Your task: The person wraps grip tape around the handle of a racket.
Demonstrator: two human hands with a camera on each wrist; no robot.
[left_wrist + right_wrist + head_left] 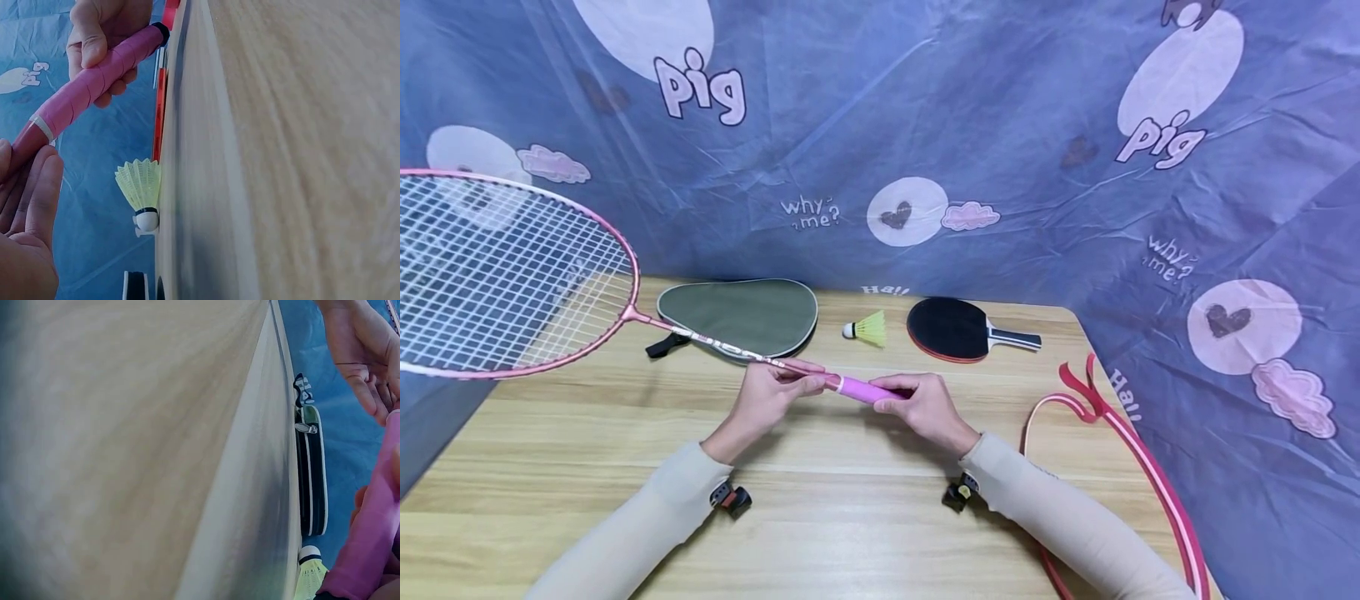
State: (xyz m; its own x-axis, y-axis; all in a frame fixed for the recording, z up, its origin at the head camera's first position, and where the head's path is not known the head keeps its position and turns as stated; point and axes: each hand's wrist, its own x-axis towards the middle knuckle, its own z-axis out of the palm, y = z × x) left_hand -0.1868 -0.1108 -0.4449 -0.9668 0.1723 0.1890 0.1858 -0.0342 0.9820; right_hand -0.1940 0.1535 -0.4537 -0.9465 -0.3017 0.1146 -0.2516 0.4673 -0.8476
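Observation:
A pink badminton racket (718, 343) is held above the table, its strung head (512, 275) out to the left and partly past the view's edge. My left hand (767, 396) grips it where the shaft meets the handle, thumb and fingers on either side. Around the pink-wrapped handle (81, 94) close the fingers of my right hand (925, 408), with the black butt end showing beyond them in the left wrist view. Behind the hands, a yellow shuttlecock (868, 329) lies on its side on the table.
At the back left lies a grey-green racket case (745, 312), partly behind the racket shaft. A black table tennis bat (951, 327) with red edging lies back right. A red-and-white strap (1157, 475) loops along the right table edge. Patterned blue cloth (1000, 125) hangs behind the wooden table (842, 517).

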